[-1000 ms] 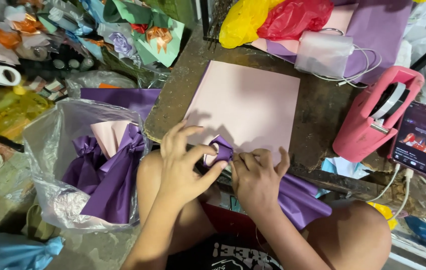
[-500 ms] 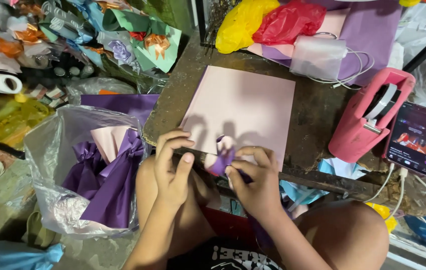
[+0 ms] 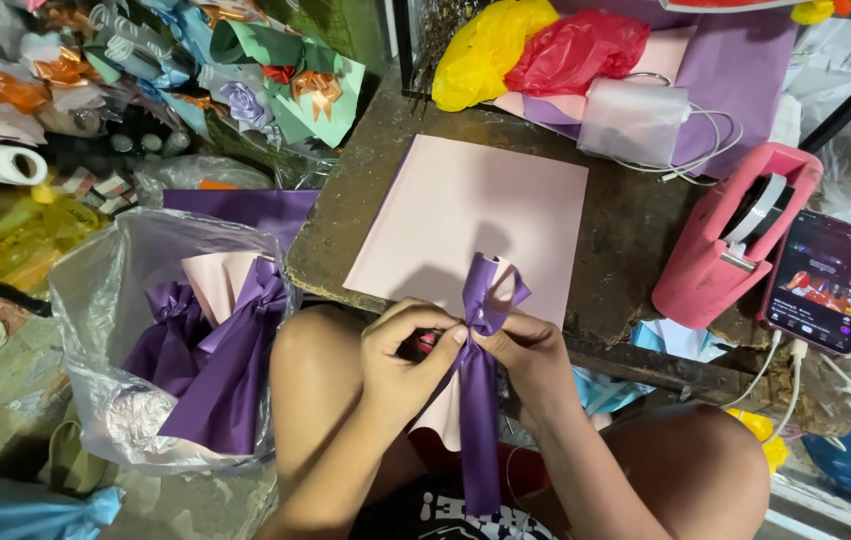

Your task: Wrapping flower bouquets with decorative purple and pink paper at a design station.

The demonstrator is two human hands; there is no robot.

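Both hands pinch the gathered neck of one purple-and-pink paper wrap (image 3: pixel 480 370): the left hand (image 3: pixel 400 355) and right hand (image 3: pixel 530 355) have fingertips pressed together on it, over the lap at the desk (image 3: pixel 635 270) edge. If either pinch loosens, the pleats would likely spring open. One pink sheet (image 3: pixel 475 215) lies just beyond the hands; one tape dispenser (image 3: pixel 720 250) and one phone (image 3: pixel 817 282) sit right of the right hand; one bag (image 3: pixel 160 345) of finished wraps sits left of the left hand.

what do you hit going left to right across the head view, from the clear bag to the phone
clear plastic bag of purple wraps → left hand → purple and pink wrap pinched by both hands → right hand → pink tape dispenser → phone
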